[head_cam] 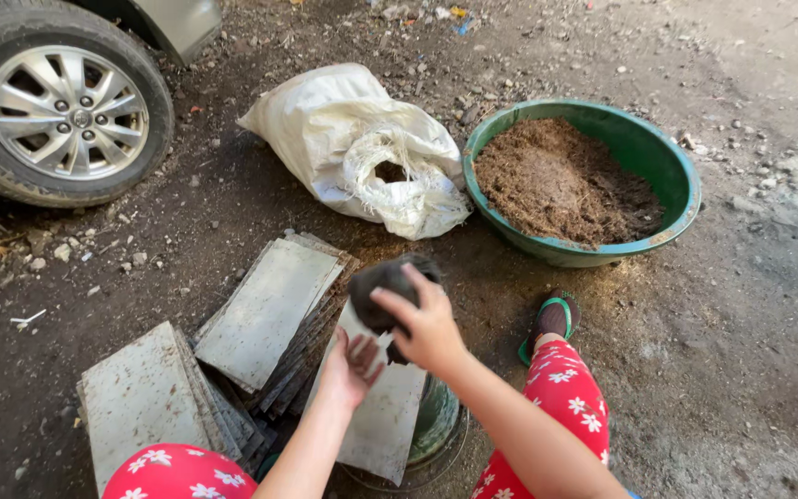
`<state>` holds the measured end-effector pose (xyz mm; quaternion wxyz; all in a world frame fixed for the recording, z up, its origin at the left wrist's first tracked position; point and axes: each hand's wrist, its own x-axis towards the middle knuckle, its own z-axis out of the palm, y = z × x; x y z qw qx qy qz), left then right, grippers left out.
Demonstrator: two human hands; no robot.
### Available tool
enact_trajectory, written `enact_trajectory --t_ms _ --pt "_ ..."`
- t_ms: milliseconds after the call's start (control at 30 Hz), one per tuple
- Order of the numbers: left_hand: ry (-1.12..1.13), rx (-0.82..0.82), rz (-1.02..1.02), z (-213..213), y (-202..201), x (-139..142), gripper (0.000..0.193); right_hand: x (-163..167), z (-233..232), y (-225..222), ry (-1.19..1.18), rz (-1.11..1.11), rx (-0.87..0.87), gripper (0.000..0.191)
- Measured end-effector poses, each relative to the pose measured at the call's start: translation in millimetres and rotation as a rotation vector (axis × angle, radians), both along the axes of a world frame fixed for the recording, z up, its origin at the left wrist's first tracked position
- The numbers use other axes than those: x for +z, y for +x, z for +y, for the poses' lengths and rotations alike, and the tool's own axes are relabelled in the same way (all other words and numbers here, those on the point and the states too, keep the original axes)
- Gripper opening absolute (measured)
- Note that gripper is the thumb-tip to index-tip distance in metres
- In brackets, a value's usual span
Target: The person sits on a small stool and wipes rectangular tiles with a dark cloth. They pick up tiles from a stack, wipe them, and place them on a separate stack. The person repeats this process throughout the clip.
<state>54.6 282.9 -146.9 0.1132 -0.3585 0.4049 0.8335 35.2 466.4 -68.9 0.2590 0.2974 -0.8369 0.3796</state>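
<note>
- The right hand is closed over the top of a dark, crumpled soft bag, fingers curled round it and thumb tucked below. It holds the bag up in mid-scene, just above the person's knees.
- The left hand sits just beneath, palm up and fingers loosely spread. It holds nothing firmly; its fingertips seem to meet the bag's lower end, though the contact is hard to make out.
- By my reading the step in hand is working the dark bag open or into shape between both hands — it is still bunched, not yet standing open.
- A next move would call for the left fingers to get a real hold on the lower edge while the right keeps the top, so that the soft material does not fold back on itself.
- Under the hands lies a flat grey sheet across a round green container. To the left lie two fanned stacks of like sheets.
- Far right stands a green basin heaped with brown soil; a white sack slumps just left of it, mouth open.
- A car wheel stands far left, and a sandalled foot rests near the basin.
</note>
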Motion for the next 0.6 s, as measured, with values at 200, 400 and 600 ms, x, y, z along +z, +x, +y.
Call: enact_trajectory --t_ms 200,400,600 --pt "0.332 -0.133 0.438 29 -34 55 0.054 -21 -11 -20 0.083 0.107 -0.01 0.074" --pt "0.149 -0.337 0.81 -21 -39 119 0.062 -34 32 -94 0.162 -0.181 -0.493 0.076" --pt "0.045 -0.168 0.099 -15 -36 94 0.075 -19 -9 -62 -0.034 0.059 -0.19 0.077"
